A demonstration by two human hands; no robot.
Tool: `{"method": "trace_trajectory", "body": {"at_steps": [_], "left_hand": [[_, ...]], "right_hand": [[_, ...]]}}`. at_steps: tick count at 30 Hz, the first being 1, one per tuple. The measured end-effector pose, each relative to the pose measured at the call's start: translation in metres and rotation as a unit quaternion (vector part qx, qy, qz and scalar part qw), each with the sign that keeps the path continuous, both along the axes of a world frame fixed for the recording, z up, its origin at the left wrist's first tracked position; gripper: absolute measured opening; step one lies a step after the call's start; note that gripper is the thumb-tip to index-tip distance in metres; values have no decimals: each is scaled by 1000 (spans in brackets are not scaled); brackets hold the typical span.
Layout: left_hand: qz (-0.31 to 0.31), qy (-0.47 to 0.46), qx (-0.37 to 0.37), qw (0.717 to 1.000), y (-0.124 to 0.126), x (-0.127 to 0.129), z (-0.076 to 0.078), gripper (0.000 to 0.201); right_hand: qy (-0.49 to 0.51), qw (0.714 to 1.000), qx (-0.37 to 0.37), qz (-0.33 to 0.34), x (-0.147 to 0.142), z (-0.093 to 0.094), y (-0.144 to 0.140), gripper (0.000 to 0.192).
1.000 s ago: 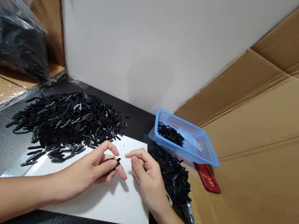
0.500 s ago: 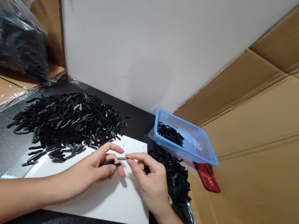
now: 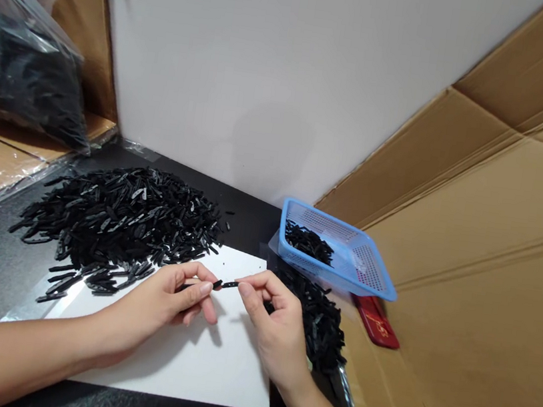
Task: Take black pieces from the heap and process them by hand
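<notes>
Above a white sheet point(image 3: 208, 370), my left hand point(image 3: 188, 296) pinches small, slim black pieces between thumb and fingers; how many is partly hidden. My right hand point(image 3: 273, 318) holds one slim black piece point(image 3: 230, 284) between thumb and index finger, with small light spots along its face. Its left end comes close to the tip of a piece in my left hand; whether they touch I cannot tell. More black shows inside the curled fingers of my right hand. A large heap of black pieces point(image 3: 124, 210) lies left of the sheet.
Right of the sheet lies another black heap point(image 3: 325, 325). Behind it a blue perforated basket point(image 3: 361, 283) holds more pieces. A red packet point(image 3: 378, 323) lies beside the basket. A clear zip bag point(image 3: 21, 74) of black pieces stands at left. Cardboard point(image 3: 486, 260) walls the right side.
My left index finger has come down toward the thumb, closing on the black pieces. The piece in my right hand has turned, now showing a dark face with light spots.
</notes>
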State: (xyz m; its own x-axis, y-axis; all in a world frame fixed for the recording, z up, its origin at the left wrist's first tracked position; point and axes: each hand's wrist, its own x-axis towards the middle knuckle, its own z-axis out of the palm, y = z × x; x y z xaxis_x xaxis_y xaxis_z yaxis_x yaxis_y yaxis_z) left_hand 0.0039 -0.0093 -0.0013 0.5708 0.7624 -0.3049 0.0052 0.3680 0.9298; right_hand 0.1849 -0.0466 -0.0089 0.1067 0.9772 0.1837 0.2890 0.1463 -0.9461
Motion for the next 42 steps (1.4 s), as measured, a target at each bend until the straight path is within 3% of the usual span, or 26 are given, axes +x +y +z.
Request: {"method": "trace_trajectory", "body": {"at_steps": [5,8,10,12,14,17,20,22,24,38,40,42], "left_hand": [[21,-12,-21,999,0,0,3,27],[18,-12,-24,999,-2,-1,4,27],[18,-10,-24,999,-2,0,4,25],[15,-9,-24,1000,-2,0,4,25],[8,-8,-22,1000,-3,0,3,28],[5,-7,-15,1000,-3,0,2,31],[2,-5,-5,1000,-4,-1,0,32],[-5,-3,5,1000,-4,-1,-1,35],[-11,-5,9,1000,-4,-1,-1,36],[-26,-45,0,999,-3,-1,-1,28],[-20,-34,-7,999,-3,0,0,31],[-8,-30,-30,999,-4,0,3,34]], "right_hand": [[15,1000,2,-7,-1,0,-1,22],[106,994,-20,8,-1,-1,0,20],[236,968,-72,45,0,0,2,20],[355,922,-126,87,2,2,3,20],[406,895,-151,107,3,3,4,23],[351,923,-125,94,4,1,5,26],[158,985,-39,62,3,-3,2,11],[32,998,5,55,2,-4,0,14],[-27,998,16,52,0,-4,-2,16],[23,999,-14,30,-1,-2,-3,12],[72,997,-23,33,-2,-3,-3,10],[188,980,-51,48,-2,-2,-3,10]]}}
